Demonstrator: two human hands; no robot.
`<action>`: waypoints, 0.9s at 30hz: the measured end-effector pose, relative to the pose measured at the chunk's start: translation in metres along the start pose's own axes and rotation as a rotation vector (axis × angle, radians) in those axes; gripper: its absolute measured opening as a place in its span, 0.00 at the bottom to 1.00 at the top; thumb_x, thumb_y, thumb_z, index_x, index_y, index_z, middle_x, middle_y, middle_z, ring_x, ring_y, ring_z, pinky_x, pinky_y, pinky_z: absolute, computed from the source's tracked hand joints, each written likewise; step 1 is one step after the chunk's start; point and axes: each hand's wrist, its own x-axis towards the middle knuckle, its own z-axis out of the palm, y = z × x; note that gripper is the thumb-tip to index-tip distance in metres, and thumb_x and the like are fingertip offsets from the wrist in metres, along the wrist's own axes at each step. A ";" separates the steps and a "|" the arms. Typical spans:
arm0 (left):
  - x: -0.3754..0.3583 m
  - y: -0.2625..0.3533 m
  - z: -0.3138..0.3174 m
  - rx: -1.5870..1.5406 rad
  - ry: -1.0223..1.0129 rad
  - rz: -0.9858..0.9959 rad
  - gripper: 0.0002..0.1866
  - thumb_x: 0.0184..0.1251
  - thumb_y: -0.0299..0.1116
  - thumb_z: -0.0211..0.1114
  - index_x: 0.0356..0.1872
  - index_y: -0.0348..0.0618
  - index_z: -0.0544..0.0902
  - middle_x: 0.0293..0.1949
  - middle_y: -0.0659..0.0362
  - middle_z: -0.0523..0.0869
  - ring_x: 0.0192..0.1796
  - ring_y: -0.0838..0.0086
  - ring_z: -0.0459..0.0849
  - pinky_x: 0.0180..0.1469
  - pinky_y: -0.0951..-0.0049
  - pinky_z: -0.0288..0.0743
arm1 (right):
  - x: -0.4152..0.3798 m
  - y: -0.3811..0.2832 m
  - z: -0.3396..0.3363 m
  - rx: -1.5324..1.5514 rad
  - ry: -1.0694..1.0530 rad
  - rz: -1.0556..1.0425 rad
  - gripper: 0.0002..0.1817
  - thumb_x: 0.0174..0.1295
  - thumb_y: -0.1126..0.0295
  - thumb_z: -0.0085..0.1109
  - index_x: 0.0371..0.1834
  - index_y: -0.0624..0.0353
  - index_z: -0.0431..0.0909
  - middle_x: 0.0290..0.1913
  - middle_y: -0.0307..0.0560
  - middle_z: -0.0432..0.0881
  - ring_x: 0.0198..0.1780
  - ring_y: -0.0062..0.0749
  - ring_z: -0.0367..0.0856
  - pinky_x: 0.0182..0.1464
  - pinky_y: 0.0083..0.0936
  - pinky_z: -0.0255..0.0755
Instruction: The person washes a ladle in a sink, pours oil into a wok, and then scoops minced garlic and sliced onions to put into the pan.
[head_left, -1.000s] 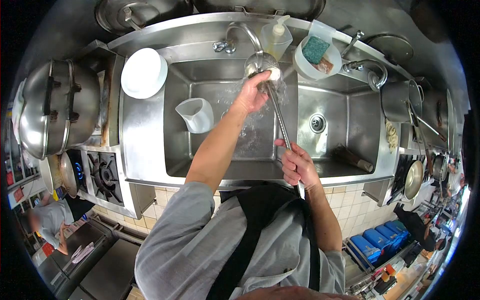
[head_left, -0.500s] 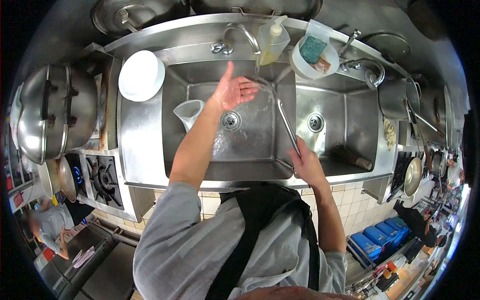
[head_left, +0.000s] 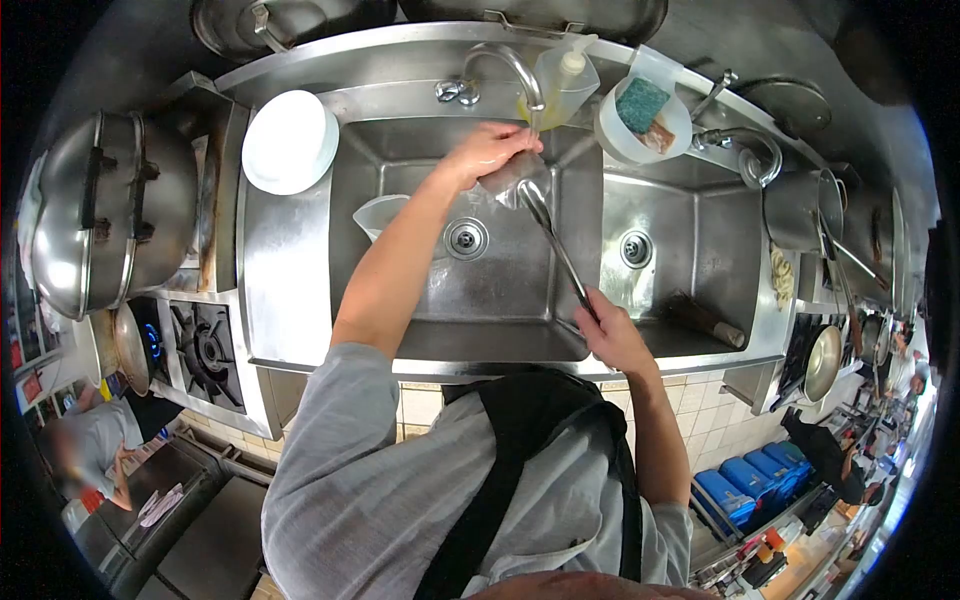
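The tiled floor [head_left: 690, 400] fronts one stainless-steel counter [head_left: 285, 270] with two basins [head_left: 480, 325] (one drain visible in each) and two faucets [head_left: 525, 70]. One ladle [head_left: 562, 258] is in the right hand [head_left: 615, 335], clenched on its handle; its bowl is at the left hand [head_left: 490, 152], fingers bent over the rim, firmness undeterminable. One pitcher [head_left: 378, 213] lies partly behind the left forearm.

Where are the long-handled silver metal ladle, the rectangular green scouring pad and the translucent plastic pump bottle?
Long-handled silver metal ladle [head_left: 559, 248]: head view, on its handle.
Rectangular green scouring pad [head_left: 642, 104]: head view, upper face.
Translucent plastic pump bottle [head_left: 569, 90]: head view, body below the pump.
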 end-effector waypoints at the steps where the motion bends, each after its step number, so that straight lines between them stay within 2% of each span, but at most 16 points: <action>1: 0.000 0.001 0.008 -0.001 0.000 -0.004 0.21 0.74 0.51 0.60 0.49 0.43 0.85 0.47 0.58 0.88 0.48 0.69 0.85 0.53 0.68 0.78 | 0.003 -0.003 0.003 0.001 -0.003 0.003 0.18 0.69 0.69 0.57 0.59 0.64 0.71 0.30 0.61 0.81 0.33 0.58 0.83 0.35 0.37 0.74; 3: -0.002 0.002 0.030 0.664 0.291 0.127 0.23 0.78 0.52 0.51 0.53 0.45 0.84 0.52 0.53 0.87 0.55 0.58 0.83 0.60 0.61 0.74 | 0.013 -0.009 0.006 -0.017 0.152 -0.125 0.15 0.69 0.70 0.56 0.55 0.64 0.72 0.28 0.63 0.80 0.32 0.61 0.82 0.35 0.41 0.74; 4: -0.007 0.001 0.041 1.007 0.222 0.235 0.27 0.80 0.52 0.40 0.58 0.45 0.81 0.57 0.50 0.84 0.61 0.51 0.79 0.66 0.56 0.68 | 0.018 -0.006 0.007 -0.014 0.160 -0.121 0.15 0.69 0.70 0.56 0.55 0.64 0.72 0.28 0.63 0.80 0.32 0.61 0.82 0.35 0.41 0.74; 5: -0.014 -0.002 0.050 1.006 0.215 0.240 0.27 0.80 0.52 0.40 0.58 0.45 0.81 0.57 0.50 0.84 0.61 0.51 0.79 0.66 0.56 0.68 | 0.023 0.000 0.010 -0.072 0.207 -0.168 0.16 0.69 0.70 0.56 0.57 0.65 0.72 0.29 0.63 0.81 0.32 0.57 0.84 0.34 0.40 0.74; 7: -0.023 -0.011 0.062 1.064 0.375 0.743 0.28 0.80 0.49 0.36 0.59 0.41 0.79 0.58 0.50 0.83 0.62 0.52 0.78 0.66 0.58 0.68 | 0.028 0.001 0.007 -0.132 0.251 -0.209 0.17 0.69 0.70 0.56 0.58 0.66 0.72 0.29 0.63 0.81 0.32 0.54 0.85 0.34 0.38 0.74; 9: 0.000 -0.025 0.040 1.004 0.398 0.733 0.28 0.80 0.50 0.37 0.58 0.41 0.79 0.56 0.49 0.84 0.62 0.53 0.78 0.68 0.58 0.68 | 0.026 -0.006 0.005 -0.243 0.257 -0.204 0.16 0.69 0.70 0.56 0.56 0.64 0.72 0.32 0.67 0.82 0.35 0.65 0.82 0.35 0.51 0.75; 11: -0.002 0.015 0.023 0.568 0.036 -0.137 0.24 0.80 0.47 0.43 0.59 0.45 0.80 0.55 0.49 0.84 0.62 0.57 0.80 0.69 0.56 0.66 | 0.022 -0.003 0.009 -0.278 0.273 -0.213 0.16 0.68 0.69 0.56 0.57 0.63 0.72 0.32 0.67 0.82 0.35 0.65 0.82 0.36 0.52 0.75; 12: -0.001 -0.004 0.028 0.781 0.086 0.190 0.23 0.80 0.48 0.44 0.59 0.46 0.80 0.58 0.50 0.82 0.63 0.57 0.79 0.70 0.57 0.65 | 0.022 -0.002 0.009 -0.311 0.289 -0.222 0.17 0.68 0.69 0.56 0.57 0.63 0.71 0.32 0.67 0.83 0.35 0.65 0.82 0.36 0.52 0.76; 13: -0.007 -0.005 0.033 0.784 0.079 0.190 0.23 0.80 0.48 0.44 0.59 0.46 0.80 0.58 0.50 0.82 0.63 0.57 0.79 0.70 0.57 0.65 | 0.022 -0.002 0.009 -0.307 0.293 -0.218 0.17 0.68 0.69 0.56 0.57 0.63 0.71 0.32 0.67 0.83 0.35 0.65 0.82 0.36 0.52 0.76; 15: -0.017 -0.011 0.047 0.999 0.156 0.768 0.23 0.79 0.46 0.42 0.53 0.41 0.80 0.57 0.50 0.83 0.62 0.54 0.78 0.67 0.57 0.68 | 0.017 0.001 0.010 -0.285 0.325 -0.181 0.17 0.68 0.71 0.56 0.58 0.66 0.74 0.33 0.66 0.83 0.37 0.63 0.83 0.37 0.46 0.76; 16: -0.011 -0.012 0.045 0.997 0.145 0.767 0.23 0.79 0.46 0.42 0.53 0.41 0.80 0.57 0.50 0.83 0.62 0.54 0.78 0.67 0.57 0.68 | 0.014 0.002 0.010 -0.281 0.328 -0.172 0.17 0.68 0.71 0.56 0.58 0.66 0.74 0.33 0.66 0.83 0.37 0.63 0.83 0.37 0.46 0.76; 19: 0.018 0.003 0.020 0.765 -0.114 0.220 0.23 0.78 0.49 0.48 0.58 0.45 0.81 0.61 0.54 0.80 0.62 0.60 0.79 0.66 0.66 0.69 | 0.010 0.001 0.008 -0.335 0.363 -0.210 0.17 0.67 0.71 0.57 0.57 0.65 0.74 0.35 0.64 0.83 0.37 0.62 0.83 0.37 0.47 0.76; 20: 0.022 0.016 0.012 0.634 -0.246 -0.064 0.22 0.76 0.50 0.52 0.54 0.46 0.84 0.54 0.55 0.83 0.54 0.67 0.80 0.57 0.68 0.73 | 0.007 0.004 0.007 -0.357 0.370 -0.223 0.17 0.67 0.71 0.58 0.57 0.64 0.75 0.36 0.63 0.83 0.36 0.62 0.83 0.37 0.47 0.76; 24: 0.020 0.012 0.003 0.144 -0.168 -0.184 0.21 0.74 0.52 0.57 0.52 0.48 0.85 0.45 0.64 0.85 0.44 0.75 0.80 0.43 0.73 0.74 | -0.007 0.013 0.005 -0.411 0.417 -0.217 0.17 0.66 0.71 0.59 0.57 0.63 0.76 0.36 0.60 0.84 0.36 0.59 0.83 0.37 0.45 0.76; 25: 0.017 0.014 0.003 0.147 -0.172 -0.186 0.21 0.74 0.52 0.57 0.52 0.48 0.85 0.45 0.64 0.85 0.44 0.75 0.80 0.43 0.73 0.74 | -0.008 0.014 0.005 -0.408 0.419 -0.214 0.17 0.66 0.71 0.59 0.57 0.63 0.76 0.36 0.60 0.84 0.36 0.59 0.83 0.37 0.45 0.76; 27: 0.006 0.022 0.006 -0.245 -0.125 -0.278 0.22 0.74 0.53 0.59 0.56 0.49 0.83 0.47 0.68 0.84 0.43 0.80 0.80 0.41 0.74 0.73 | -0.009 0.017 0.004 -0.366 0.484 -0.165 0.17 0.66 0.72 0.59 0.57 0.62 0.76 0.36 0.60 0.84 0.37 0.57 0.84 0.37 0.42 0.76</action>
